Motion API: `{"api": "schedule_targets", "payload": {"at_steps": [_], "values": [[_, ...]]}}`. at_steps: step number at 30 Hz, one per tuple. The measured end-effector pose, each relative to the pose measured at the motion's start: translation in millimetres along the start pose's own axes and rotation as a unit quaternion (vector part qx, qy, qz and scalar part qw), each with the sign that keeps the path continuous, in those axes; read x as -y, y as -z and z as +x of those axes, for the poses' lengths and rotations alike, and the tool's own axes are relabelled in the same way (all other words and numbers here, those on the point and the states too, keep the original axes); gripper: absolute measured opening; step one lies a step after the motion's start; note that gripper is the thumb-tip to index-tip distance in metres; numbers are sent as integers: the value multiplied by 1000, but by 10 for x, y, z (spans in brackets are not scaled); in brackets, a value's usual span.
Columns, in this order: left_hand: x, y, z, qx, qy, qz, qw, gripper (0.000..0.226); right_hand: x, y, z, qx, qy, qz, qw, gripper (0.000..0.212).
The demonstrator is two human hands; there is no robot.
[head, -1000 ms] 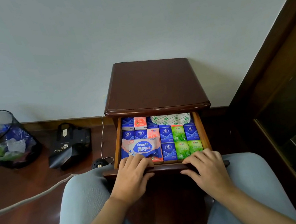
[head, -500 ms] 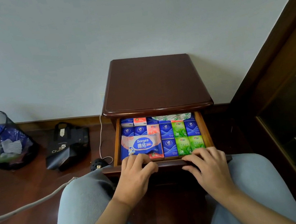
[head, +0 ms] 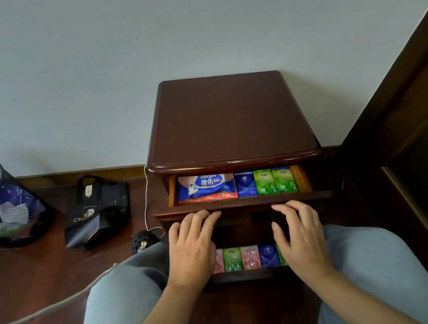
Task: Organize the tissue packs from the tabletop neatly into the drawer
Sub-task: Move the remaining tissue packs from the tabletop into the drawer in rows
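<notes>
We're looking into a home, a bedroom corner by the looks of it: a dark wooden nightstand (head: 225,122) is standing against a plain wall, a lined wastebasket (head: 1,206) and a black shopping bag (head: 94,210) are sitting on polished wood flooring (head: 32,281).

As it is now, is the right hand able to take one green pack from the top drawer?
Probably yes. The top drawer is only partly open, but the two green packs show at its front right, uncovered. The right hand, empty, lies just below its front edge.
</notes>
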State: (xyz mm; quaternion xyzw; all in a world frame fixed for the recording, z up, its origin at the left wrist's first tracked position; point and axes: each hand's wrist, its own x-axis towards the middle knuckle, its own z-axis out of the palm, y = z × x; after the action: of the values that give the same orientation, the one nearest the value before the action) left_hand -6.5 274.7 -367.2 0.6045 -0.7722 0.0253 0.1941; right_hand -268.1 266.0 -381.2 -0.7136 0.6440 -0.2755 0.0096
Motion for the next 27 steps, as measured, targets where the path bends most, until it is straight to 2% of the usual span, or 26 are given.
{"api": "schedule_targets", "payload": {"at_steps": [4, 9, 19, 27], "values": [[117, -80, 147, 49, 46, -12, 998, 90, -60, -135, 119, 40, -16, 5, 999, 59], [196, -232, 305, 76, 80, -24, 994, 106, -100, -277, 339, 73, -30, -2, 997, 67], [195, -409, 579, 65, 93, -10, 993, 99, -98, -501, 564, 87, -53, 14, 995, 72], [153, -393, 520, 89, 68, -2, 994, 93, -125, -456, 510, 91, -17, 5, 996, 64]]}}
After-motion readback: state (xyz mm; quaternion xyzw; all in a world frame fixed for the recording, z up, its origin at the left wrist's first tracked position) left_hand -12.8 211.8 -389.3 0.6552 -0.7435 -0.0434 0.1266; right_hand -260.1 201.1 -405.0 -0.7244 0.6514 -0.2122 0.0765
